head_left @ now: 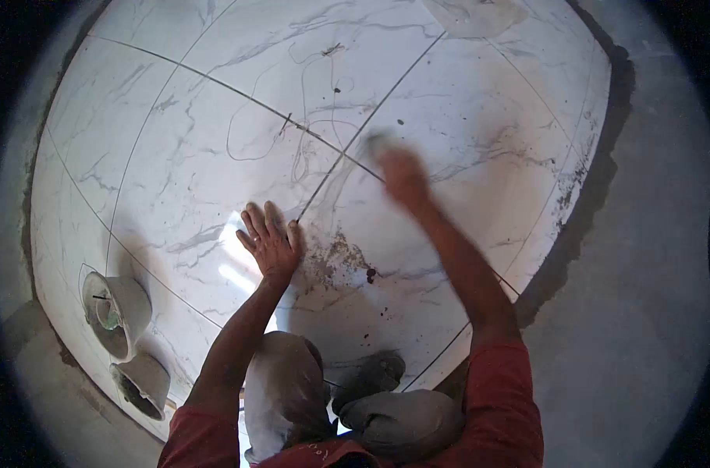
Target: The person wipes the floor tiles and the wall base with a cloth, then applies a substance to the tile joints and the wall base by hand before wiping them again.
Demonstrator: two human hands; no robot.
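My left hand (275, 242) lies on a white marble-patterned floor tile (191, 171), fingers spread, with the thumb beside a dark joint line. Nothing is in it. My right hand (404, 178) is smeared by motion over the tiles near where the joints cross. Its fingers look closed around a small greyish-green thing (378, 144), too blurred to name. Between and below the hands is a patch of crumbly brown dirt (335, 261). A thin loose string (230, 136) curls over the tiles ahead of my left hand.
Two dusty buckets (140, 308) (154, 374) stand at the lower left, the upper one with something inside. A pale translucent sheet (476, 17) lies at the far edge. Rough grey concrete (644, 234) borders the tiles on the right. My knees (281, 382) are close below.
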